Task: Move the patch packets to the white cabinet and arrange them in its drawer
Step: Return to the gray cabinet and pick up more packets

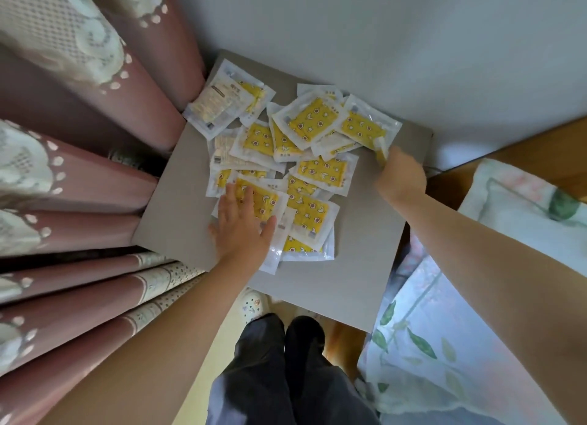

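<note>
Grey tabletop [359, 266]; print unreadable. Straight fingers of left hand [243, 226] pressed starred packet [268, 202]; right hand [401, 175] pinched far packet [365, 126].

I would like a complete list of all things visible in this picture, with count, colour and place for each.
patch packets: more than a dozen, overlapping, exact count unclear; yellow in white wrappers; scattered on the grey surface
far-right packet: one; yellow and white; right end of the pile
grey surface: one; grey; centre
curtains: several folds; pink with white lace; left
bedding: one; white with green leaves; right
wall: one; grey; top
trousers: one pair; dark; bottom centre
shoe: one seen; white; by the surface's near edge
left hand: flat on a near packet
right hand: grips the far-right packet's corner
</note>
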`<move>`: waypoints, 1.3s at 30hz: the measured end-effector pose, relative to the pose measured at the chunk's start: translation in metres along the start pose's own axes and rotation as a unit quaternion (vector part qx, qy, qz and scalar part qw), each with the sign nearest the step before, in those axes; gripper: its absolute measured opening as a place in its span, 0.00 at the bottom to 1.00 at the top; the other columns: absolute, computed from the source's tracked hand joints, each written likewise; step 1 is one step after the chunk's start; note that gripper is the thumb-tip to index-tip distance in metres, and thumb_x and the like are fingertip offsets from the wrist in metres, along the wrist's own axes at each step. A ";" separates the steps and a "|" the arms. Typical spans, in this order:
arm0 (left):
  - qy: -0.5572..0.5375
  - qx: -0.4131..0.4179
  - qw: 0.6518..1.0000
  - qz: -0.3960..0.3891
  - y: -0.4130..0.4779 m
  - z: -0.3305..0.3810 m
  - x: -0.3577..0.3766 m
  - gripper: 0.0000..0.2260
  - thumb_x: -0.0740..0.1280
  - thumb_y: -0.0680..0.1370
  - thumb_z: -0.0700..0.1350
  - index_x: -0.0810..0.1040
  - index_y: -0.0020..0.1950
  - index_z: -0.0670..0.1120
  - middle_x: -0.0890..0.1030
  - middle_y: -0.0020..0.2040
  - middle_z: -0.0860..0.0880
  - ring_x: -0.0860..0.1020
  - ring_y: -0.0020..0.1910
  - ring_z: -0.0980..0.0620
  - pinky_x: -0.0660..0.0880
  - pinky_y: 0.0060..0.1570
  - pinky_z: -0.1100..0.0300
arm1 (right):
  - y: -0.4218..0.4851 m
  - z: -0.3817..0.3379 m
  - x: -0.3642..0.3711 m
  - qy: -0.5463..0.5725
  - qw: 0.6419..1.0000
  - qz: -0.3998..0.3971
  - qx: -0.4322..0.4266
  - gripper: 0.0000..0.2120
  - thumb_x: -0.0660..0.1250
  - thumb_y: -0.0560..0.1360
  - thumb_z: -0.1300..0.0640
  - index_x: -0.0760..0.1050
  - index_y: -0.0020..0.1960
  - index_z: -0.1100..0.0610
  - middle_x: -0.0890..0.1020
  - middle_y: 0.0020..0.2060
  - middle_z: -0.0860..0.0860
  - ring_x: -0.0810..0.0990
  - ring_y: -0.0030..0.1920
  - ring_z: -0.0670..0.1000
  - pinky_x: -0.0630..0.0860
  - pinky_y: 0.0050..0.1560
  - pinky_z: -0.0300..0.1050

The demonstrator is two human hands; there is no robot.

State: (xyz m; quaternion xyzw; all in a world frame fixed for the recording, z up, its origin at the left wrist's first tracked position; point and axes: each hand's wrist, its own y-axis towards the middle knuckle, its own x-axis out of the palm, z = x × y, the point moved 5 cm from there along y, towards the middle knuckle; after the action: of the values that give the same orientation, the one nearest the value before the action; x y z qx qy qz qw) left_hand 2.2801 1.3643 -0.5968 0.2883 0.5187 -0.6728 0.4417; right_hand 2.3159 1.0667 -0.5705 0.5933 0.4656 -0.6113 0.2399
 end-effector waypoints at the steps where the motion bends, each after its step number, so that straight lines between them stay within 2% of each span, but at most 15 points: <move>1: -0.023 -0.002 1.000 0.016 0.000 -0.003 -0.005 0.32 0.58 0.79 0.58 0.47 0.79 0.51 0.43 0.79 0.47 0.48 0.77 0.46 0.57 0.70 0.41 | -0.004 -0.001 -0.001 0.059 0.998 0.002 -0.001 0.09 0.60 0.76 0.64 0.70 0.56 0.62 0.79 0.48 0.60 0.79 0.49 0.62 0.69 0.40 0.46; 6: -0.095 -0.021 0.995 0.029 0.007 -0.020 -0.027 0.37 0.66 0.77 0.53 0.46 0.79 0.50 0.48 0.79 0.47 0.50 0.77 0.46 0.54 0.72 0.43 | -0.038 -0.017 -0.004 0.289 0.955 -0.065 0.016 0.08 0.65 0.76 0.61 0.76 0.54 0.61 0.81 0.48 0.57 0.79 0.50 0.57 0.72 0.45 0.44; 9: 0.007 0.072 0.997 -0.007 0.017 -0.017 -0.035 0.37 0.66 0.77 0.52 0.47 0.79 0.51 0.46 0.79 0.51 0.44 0.77 0.47 0.49 0.74 0.42 | -0.058 -0.021 0.011 0.303 0.937 -0.166 0.047 0.04 0.68 0.74 0.59 0.78 0.46 0.59 0.82 0.43 0.59 0.80 0.44 0.57 0.75 0.45 0.48; 13: 0.130 0.194 0.971 -0.052 0.024 -0.003 -0.035 0.35 0.64 0.79 0.48 0.46 0.79 0.51 0.47 0.79 0.53 0.40 0.77 0.48 0.41 0.73 0.43 | -0.066 -0.003 0.038 0.291 0.929 -0.188 0.131 0.11 0.67 0.74 0.59 0.73 0.35 0.61 0.72 0.29 0.53 0.71 0.34 0.52 0.66 0.34 0.43; 15: 0.180 0.218 0.958 -0.049 0.028 0.003 -0.032 0.35 0.66 0.78 0.48 0.49 0.79 0.51 0.52 0.78 0.51 0.45 0.77 0.47 0.40 0.73 0.43 | -0.067 0.007 0.050 0.305 0.920 -0.179 0.171 0.11 0.68 0.74 0.59 0.71 0.35 0.58 0.72 0.31 0.53 0.73 0.37 0.55 0.68 0.40 0.44; 18: 0.233 0.214 0.949 -0.010 0.035 0.011 -0.038 0.33 0.71 0.73 0.49 0.61 0.75 0.49 0.65 0.68 0.47 0.60 0.70 0.45 0.46 0.73 0.42 | -0.070 0.016 0.060 0.343 0.900 -0.157 0.219 0.07 0.69 0.74 0.57 0.73 0.46 0.60 0.75 0.37 0.56 0.75 0.43 0.55 0.70 0.44 0.47; 20: 0.239 0.222 0.945 0.033 0.037 0.015 -0.045 0.24 0.71 0.73 0.45 0.70 0.68 0.46 0.70 0.60 0.46 0.66 0.63 0.45 0.54 0.71 0.46 | -0.074 0.022 0.063 0.415 0.863 -0.146 0.249 0.12 0.70 0.73 0.58 0.75 0.54 0.61 0.79 0.46 0.57 0.78 0.48 0.55 0.75 0.51 0.49; 22: 0.221 0.233 0.945 0.067 0.036 0.014 -0.051 0.19 0.70 0.73 0.46 0.76 0.62 0.44 0.73 0.56 0.45 0.69 0.59 0.45 0.61 0.65 0.51 | -0.076 0.025 0.064 0.500 0.814 -0.144 0.259 0.10 0.72 0.72 0.61 0.76 0.52 0.59 0.81 0.52 0.58 0.80 0.51 0.57 0.76 0.57 0.56; 24: 0.130 0.204 0.969 0.055 0.034 0.007 -0.055 0.14 0.70 0.74 0.46 0.78 0.58 0.44 0.76 0.52 0.48 0.72 0.55 0.47 0.68 0.55 0.54 | -0.080 0.024 0.057 0.561 0.769 -0.148 0.268 0.07 0.71 0.72 0.65 0.76 0.49 0.58 0.81 0.54 0.59 0.81 0.47 0.56 0.78 0.53 0.57; 26: -0.053 0.099 0.993 0.025 0.029 -0.004 -0.061 0.07 0.70 0.75 0.44 0.79 0.51 0.45 0.77 0.45 0.52 0.75 0.46 0.51 0.70 0.43 0.58 | -0.079 0.027 0.053 0.593 0.737 -0.162 0.280 0.08 0.67 0.74 0.67 0.75 0.51 0.60 0.80 0.53 0.57 0.80 0.44 0.51 0.80 0.45 0.46; 29: -0.321 -0.065 0.945 0.001 0.013 -0.020 -0.058 0.04 0.73 0.72 0.43 0.79 0.39 0.48 0.79 0.35 0.53 0.78 0.35 0.53 0.72 0.35 0.61 | -0.073 0.037 0.054 0.606 0.700 -0.179 0.333 0.06 0.71 0.74 0.61 0.75 0.48 0.55 0.81 0.58 0.53 0.80 0.47 0.50 0.78 0.48 0.40; 31: -0.332 -0.103 0.937 -0.013 0.000 -0.023 -0.040 0.07 0.74 0.71 0.43 0.78 0.34 0.50 0.80 0.33 0.51 0.78 0.34 0.53 0.73 0.33 0.63 | -0.067 0.040 0.053 0.616 0.678 -0.193 0.352 0.05 0.70 0.74 0.61 0.75 0.48 0.55 0.80 0.59 0.52 0.80 0.50 0.51 0.78 0.44 0.39; 33: -0.308 -0.122 0.944 -0.008 -0.010 -0.021 -0.017 0.07 0.74 0.66 0.50 0.79 0.34 0.48 0.81 0.36 0.46 0.80 0.40 0.48 0.77 0.38 0.58 | -0.064 0.040 0.055 0.609 0.674 -0.201 0.367 0.07 0.69 0.74 0.62 0.75 0.51 0.56 0.80 0.58 0.53 0.80 0.54 0.53 0.77 0.54 0.45; 35: -0.274 -0.136 0.952 0.006 -0.016 -0.016 -0.001 0.13 0.73 0.63 0.54 0.80 0.39 0.46 0.80 0.45 0.44 0.77 0.49 0.45 0.76 0.46 0.54 | -0.065 0.034 0.051 0.594 0.687 -0.208 0.363 0.10 0.70 0.73 0.63 0.75 0.53 0.57 0.81 0.57 0.54 0.81 0.52 0.53 0.77 0.52 0.47; 39: -0.144 -0.164 0.975 0.023 -0.025 -0.007 0.007 0.20 0.76 0.68 0.52 0.72 0.54 0.46 0.69 0.59 0.47 0.69 0.57 0.48 0.68 0.41 0.56 | -0.071 0.023 0.044 0.579 0.723 -0.195 0.322 0.10 0.68 0.74 0.65 0.75 0.55 0.60 0.80 0.53 0.55 0.80 0.53 0.55 0.77 0.49 0.48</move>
State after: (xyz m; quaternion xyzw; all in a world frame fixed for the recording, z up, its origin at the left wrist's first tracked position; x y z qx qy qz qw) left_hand 2.2543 1.3705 -0.5936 0.1235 0.5462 -0.6023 0.5690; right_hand 2.2361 1.0904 -0.5949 0.7696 0.3941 -0.2953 -0.4065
